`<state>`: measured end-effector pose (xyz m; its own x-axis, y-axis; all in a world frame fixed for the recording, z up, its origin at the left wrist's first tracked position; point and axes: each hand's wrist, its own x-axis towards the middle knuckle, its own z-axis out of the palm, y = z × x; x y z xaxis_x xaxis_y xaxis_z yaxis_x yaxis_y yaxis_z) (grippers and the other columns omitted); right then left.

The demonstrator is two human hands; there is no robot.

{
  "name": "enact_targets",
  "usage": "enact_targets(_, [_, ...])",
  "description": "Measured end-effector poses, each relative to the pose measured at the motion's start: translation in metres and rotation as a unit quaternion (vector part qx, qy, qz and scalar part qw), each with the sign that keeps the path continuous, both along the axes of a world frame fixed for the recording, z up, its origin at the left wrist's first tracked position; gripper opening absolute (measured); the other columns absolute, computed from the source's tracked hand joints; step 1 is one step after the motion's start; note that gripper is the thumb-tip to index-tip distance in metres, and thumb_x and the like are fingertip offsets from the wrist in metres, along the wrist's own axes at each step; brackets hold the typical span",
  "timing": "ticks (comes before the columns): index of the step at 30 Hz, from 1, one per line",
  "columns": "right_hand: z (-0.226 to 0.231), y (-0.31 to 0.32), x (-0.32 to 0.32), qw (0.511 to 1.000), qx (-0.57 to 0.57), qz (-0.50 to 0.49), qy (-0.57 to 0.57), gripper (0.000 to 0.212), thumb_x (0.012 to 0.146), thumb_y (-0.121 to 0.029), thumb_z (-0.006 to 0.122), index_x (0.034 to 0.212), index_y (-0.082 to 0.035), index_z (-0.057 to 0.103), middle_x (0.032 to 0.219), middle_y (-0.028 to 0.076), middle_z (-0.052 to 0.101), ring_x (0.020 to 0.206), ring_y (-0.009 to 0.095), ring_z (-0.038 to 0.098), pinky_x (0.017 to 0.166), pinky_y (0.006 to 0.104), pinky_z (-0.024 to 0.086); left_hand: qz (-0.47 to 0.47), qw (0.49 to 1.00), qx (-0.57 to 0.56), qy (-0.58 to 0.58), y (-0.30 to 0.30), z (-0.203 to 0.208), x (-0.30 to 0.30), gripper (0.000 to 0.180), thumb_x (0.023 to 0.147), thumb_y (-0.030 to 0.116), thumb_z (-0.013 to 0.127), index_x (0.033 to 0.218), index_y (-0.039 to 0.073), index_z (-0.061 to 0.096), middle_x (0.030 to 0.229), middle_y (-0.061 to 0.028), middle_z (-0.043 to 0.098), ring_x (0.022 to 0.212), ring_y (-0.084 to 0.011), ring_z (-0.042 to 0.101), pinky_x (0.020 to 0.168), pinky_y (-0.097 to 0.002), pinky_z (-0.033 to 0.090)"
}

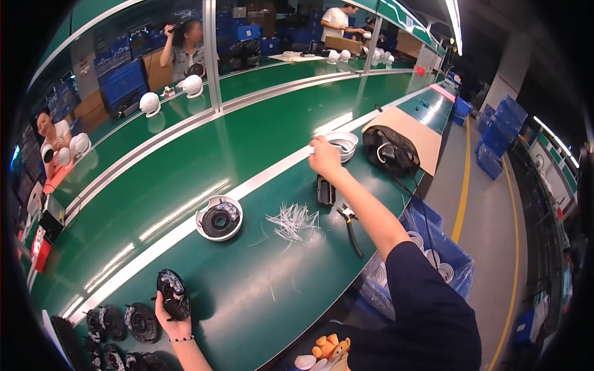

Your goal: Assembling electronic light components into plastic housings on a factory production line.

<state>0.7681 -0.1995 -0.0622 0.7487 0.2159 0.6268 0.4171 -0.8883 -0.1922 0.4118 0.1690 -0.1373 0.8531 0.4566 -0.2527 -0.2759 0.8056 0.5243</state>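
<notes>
My left hand [168,315] holds up a round black plastic part [174,295] with wiring on its face, over the near left of the bench. Stretched far across, my right hand [325,157] has its fingers curled beside the stacked white round shells [344,143]; a bit of white shows at the fingertips, too small to name. Between my hands, a white shell [237,232] with a black ring-shaped part [216,224] inside rests on the bench. To its right lie a loose pile of white cable ties [292,221] and black-handled cutters [351,232].
Several black round parts [143,323] stand at the lower left. A small black box [325,191] and black mesh bag [396,148] are near my right arm. Blue bins [455,247] with white rings sit beside the bench. Co-workers sit beyond the green conveyor [260,136].
</notes>
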Motion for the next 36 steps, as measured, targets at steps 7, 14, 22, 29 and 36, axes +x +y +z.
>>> enact_targets(7, [-0.039,-0.04,0.062,0.995,-0.077,-0.063,0.006,0.024,0.064,-0.005,0.057,0.088,-0.001,0.056,0.09,0.022,0.057,0.086,0.036,0.055,0.075,0.0428,0.043,0.015,1.0,0.003,0.016,-0.009,0.017,-0.007,0.026,0.084,0.023,0.048,0.098,0.003,0.056,0.089,-0.0079,0.062,0.075,-0.0176,0.06,0.068,-0.0314,0.051])
enact_targets(14, [0.017,-0.055,0.041,0.986,-0.095,-0.058,-0.121,0.033,0.068,-0.031,0.067,0.069,0.0,0.056,0.065,0.016,0.058,0.064,0.033,0.058,0.058,0.0396,0.046,-0.017,1.0,0.008,0.012,-0.01,0.001,0.008,0.024,0.083,0.022,0.051,0.097,0.004,0.056,0.09,-0.0064,0.061,0.079,-0.0185,0.059,0.072,-0.032,0.05])
enact_targets(22, [0.075,0.063,-0.121,0.905,0.002,0.397,-0.152,0.018,0.062,-0.001,0.064,0.052,-0.004,0.05,0.055,0.007,0.052,0.046,0.019,0.05,0.042,0.028,0.039,-0.014,0.994,0.111,0.012,-0.01,0.02,-0.005,0.021,0.083,0.015,0.047,0.095,-0.001,0.053,0.078,-0.0077,0.06,0.064,-0.0123,0.056,0.061,-0.025,0.047])
enact_targets(29, [0.001,0.132,-0.203,0.735,-0.137,0.663,0.025,0.029,0.064,-0.009,0.066,0.049,-0.006,0.041,0.06,0.005,0.048,0.053,0.021,0.05,0.041,0.0322,0.042,-0.032,0.991,0.126,-0.019,-0.005,0.024,-0.005,0.022,0.078,0.012,0.046,0.095,-0.002,0.054,0.073,-0.0065,0.058,0.069,-0.0134,0.054,0.067,-0.0257,0.045])
enact_targets(36, [-0.026,0.16,-0.22,0.717,-0.135,0.678,0.084,0.024,0.063,-0.013,0.066,0.053,-0.004,0.047,0.067,0.008,0.053,0.075,0.027,0.055,0.064,0.0373,0.046,-0.011,0.993,0.116,-0.017,-0.002,0.023,-0.008,0.022,0.079,0.012,0.047,0.094,-0.001,0.054,0.076,-0.0064,0.058,0.069,-0.0132,0.054,0.066,-0.0251,0.045])
